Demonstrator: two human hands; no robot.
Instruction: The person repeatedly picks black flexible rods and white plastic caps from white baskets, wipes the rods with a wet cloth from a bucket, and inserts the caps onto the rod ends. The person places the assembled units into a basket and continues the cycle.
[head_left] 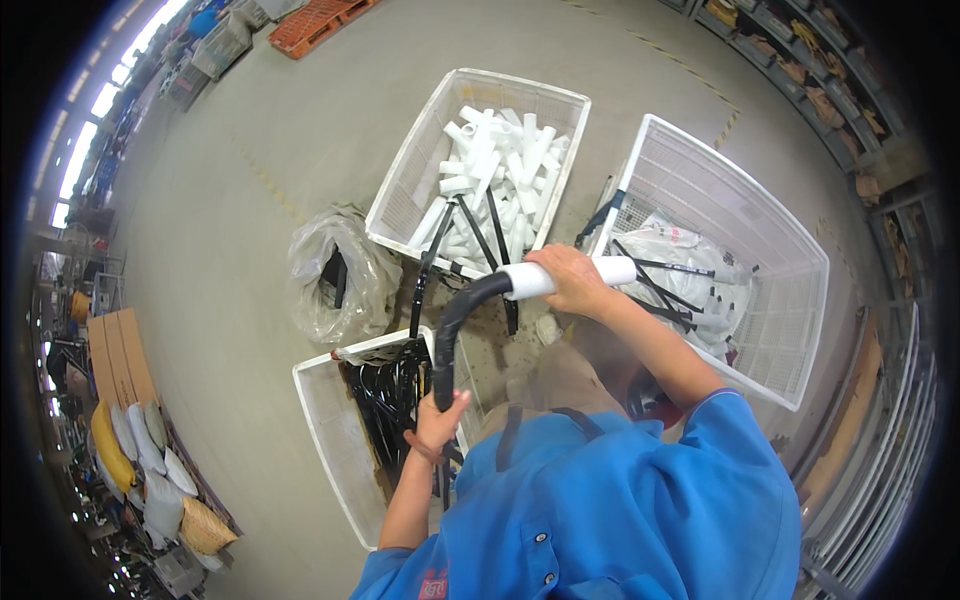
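My left hand [438,422] is wrapped round the lower end of a bent black tube [452,325], which curves up and to the right. At its far end a thick white sleeve [616,270] lies in line with the tube, and my right hand [572,280] is closed round the sleeve's middle. Whether the tube runs inside the sleeve is hidden. Beyond my hands, a white crate [400,190] holds many loose white sleeves [520,165], with several black bars [428,262] leaning on its near edge. Beside my left arm, another white crate [325,440] holds shiny black tubes [385,390].
To the right, a large white crate [790,330] holds plastic bags [665,245] and black bars. A clear plastic bag [345,285] with dark pieces sits left of centre. Shelving [800,60] lines the right, and an orange pallet [315,25] lies far off.
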